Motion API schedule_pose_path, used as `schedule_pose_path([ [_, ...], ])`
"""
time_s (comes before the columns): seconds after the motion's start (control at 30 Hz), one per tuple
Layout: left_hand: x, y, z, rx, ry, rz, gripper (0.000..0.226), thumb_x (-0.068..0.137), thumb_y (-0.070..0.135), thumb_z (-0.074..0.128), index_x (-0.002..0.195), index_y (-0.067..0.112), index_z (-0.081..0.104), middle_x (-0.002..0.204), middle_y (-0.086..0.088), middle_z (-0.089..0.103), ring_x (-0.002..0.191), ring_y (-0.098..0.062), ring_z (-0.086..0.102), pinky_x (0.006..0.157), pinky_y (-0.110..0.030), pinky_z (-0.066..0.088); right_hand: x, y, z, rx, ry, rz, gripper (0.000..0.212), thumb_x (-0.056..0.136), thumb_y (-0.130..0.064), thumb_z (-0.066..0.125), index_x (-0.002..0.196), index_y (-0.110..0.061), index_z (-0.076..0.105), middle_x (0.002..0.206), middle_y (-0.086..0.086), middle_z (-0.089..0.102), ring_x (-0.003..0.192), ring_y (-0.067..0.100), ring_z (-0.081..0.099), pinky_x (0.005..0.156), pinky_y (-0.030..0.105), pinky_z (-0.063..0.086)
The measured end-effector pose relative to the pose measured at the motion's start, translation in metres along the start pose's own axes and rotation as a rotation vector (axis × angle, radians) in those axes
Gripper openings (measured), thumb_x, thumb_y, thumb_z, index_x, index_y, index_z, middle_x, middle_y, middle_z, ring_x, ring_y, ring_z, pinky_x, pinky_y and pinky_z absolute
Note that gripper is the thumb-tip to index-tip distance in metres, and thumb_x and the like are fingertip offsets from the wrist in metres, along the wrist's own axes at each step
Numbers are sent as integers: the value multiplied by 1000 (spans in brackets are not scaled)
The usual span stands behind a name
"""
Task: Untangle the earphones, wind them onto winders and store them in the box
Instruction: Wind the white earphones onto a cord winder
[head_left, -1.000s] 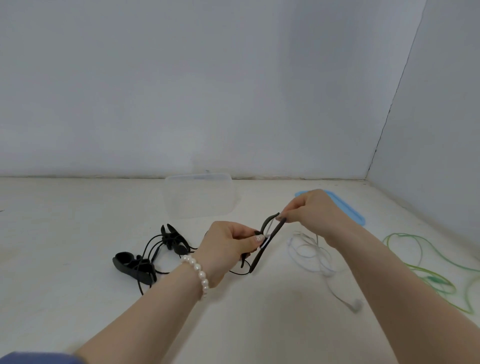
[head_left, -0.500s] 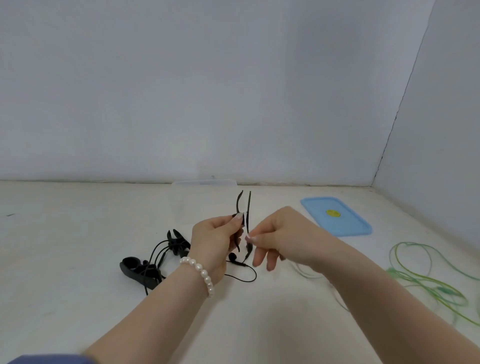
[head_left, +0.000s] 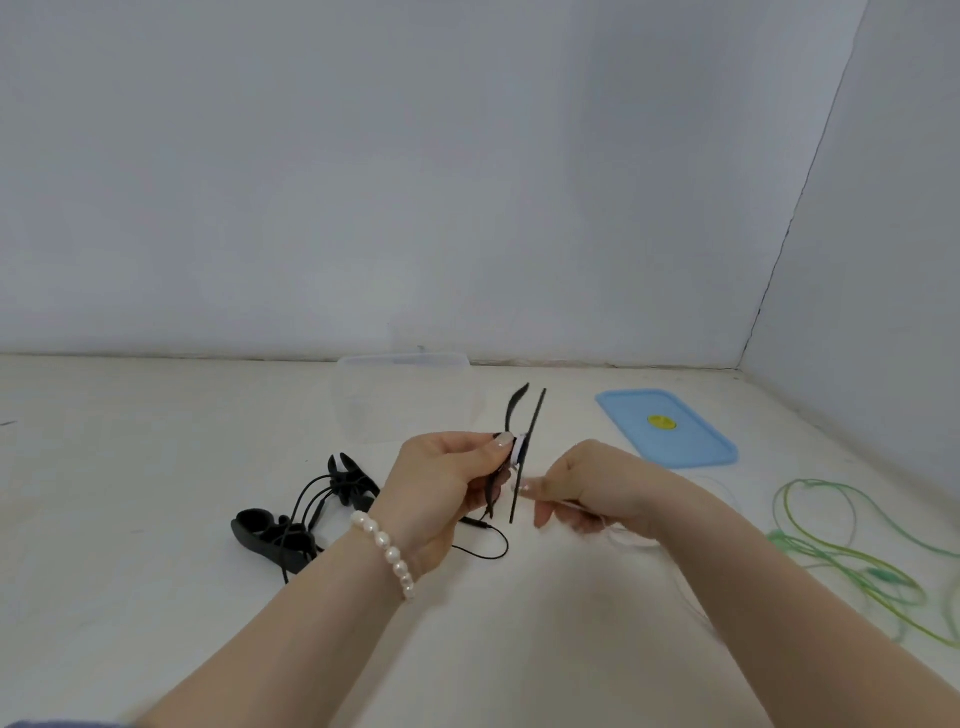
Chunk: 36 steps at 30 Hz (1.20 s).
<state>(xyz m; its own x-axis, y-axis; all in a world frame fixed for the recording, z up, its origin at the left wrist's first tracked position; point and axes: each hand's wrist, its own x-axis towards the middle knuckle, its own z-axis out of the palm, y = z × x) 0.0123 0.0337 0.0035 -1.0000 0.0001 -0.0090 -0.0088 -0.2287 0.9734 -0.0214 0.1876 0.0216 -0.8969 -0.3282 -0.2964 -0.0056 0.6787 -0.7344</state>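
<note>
My left hand (head_left: 444, 480) pinches a black winder (head_left: 524, 447) and holds it upright above the table, a few turns of white earphone cable (head_left: 517, 451) wrapped at its middle. Just right of it, my right hand (head_left: 587, 493) pinches the loose white cable, which trails away under my wrist. A clear plastic box (head_left: 402, 397) stands open behind my hands. Black earphones (head_left: 317, 506) lie tangled with two more black winders to the left. Green earphones (head_left: 852, 545) lie loose at the right.
The box's blue lid (head_left: 670, 428) with a yellow sticker lies flat at the back right. Grey walls close off the white table at the back and right. A thin black cable (head_left: 483, 540) loops on the table under my left hand.
The winder has gone from tilted to upright. My right hand has dropped below its tip to its lower right, and white cable now shows wound at the winder's middle.
</note>
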Motion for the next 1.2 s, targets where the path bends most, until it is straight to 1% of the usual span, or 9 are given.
schedule_pose_path([
  [0.1,-2,-3,1,126,-67,-36,14,81,10,65,86,-2,72,70,-10,61,62,-14,53,64,-23,45,-2,2,-12,17,114,-40,29,80,-33,70,59,-12,70,42,-2,44,44,13,34,47,22,27],
  [0.2,-3,-4,4,243,-78,-57,5,77,8,70,74,6,74,69,-8,64,65,-16,54,66,-26,45,-4,4,-20,-39,151,-86,20,76,-21,74,57,-17,71,42,-4,49,48,14,37,48,21,28],
  [0.3,-1,-7,4,309,-81,-71,13,74,8,72,63,14,74,63,-4,65,65,-15,55,66,-25,46,-3,5,-27,-94,210,-123,23,76,-18,74,55,-26,69,43,-9,51,45,5,41,44,14,30],
  [0.5,0,-9,1,404,-111,-93,13,74,8,73,63,13,71,57,-1,63,57,-9,55,59,-18,47,-5,8,-35,-104,187,-137,8,81,-15,69,74,-16,73,58,-1,56,55,10,45,54,18,37],
  [0.67,1,-11,0,479,-107,-64,10,75,10,74,66,14,72,52,6,62,51,-4,53,60,-17,44,-9,7,-38,-68,150,-124,12,83,-11,66,74,-15,73,50,-7,52,50,6,43,48,15,34],
  [0.87,3,-13,0,427,-74,-20,10,75,9,73,67,15,74,59,1,64,59,-10,53,67,-23,44,-2,2,-26,171,257,-81,10,82,-7,64,75,-7,71,51,1,51,45,10,40,47,21,29],
  [1.0,4,-14,2,354,50,64,8,78,11,71,71,14,73,66,-5,65,62,-12,53,62,-22,44,-4,-3,-28,312,343,-95,7,80,-6,67,78,-1,71,49,2,56,39,9,43,43,20,30],
  [1.1,5,-13,3,294,109,76,10,79,9,69,70,12,72,67,-9,63,57,-11,51,56,-18,42,-8,-9,-25,299,404,-163,9,77,-6,69,69,-7,71,46,-1,59,38,8,45,43,19,33],
  [1.2,5,-11,3,181,187,61,13,80,8,68,68,13,72,64,-7,61,61,-15,51,62,-24,43,-17,-20,-15,245,380,-259,7,74,-9,73,68,-7,72,48,-2,62,41,7,49,43,14,35],
])
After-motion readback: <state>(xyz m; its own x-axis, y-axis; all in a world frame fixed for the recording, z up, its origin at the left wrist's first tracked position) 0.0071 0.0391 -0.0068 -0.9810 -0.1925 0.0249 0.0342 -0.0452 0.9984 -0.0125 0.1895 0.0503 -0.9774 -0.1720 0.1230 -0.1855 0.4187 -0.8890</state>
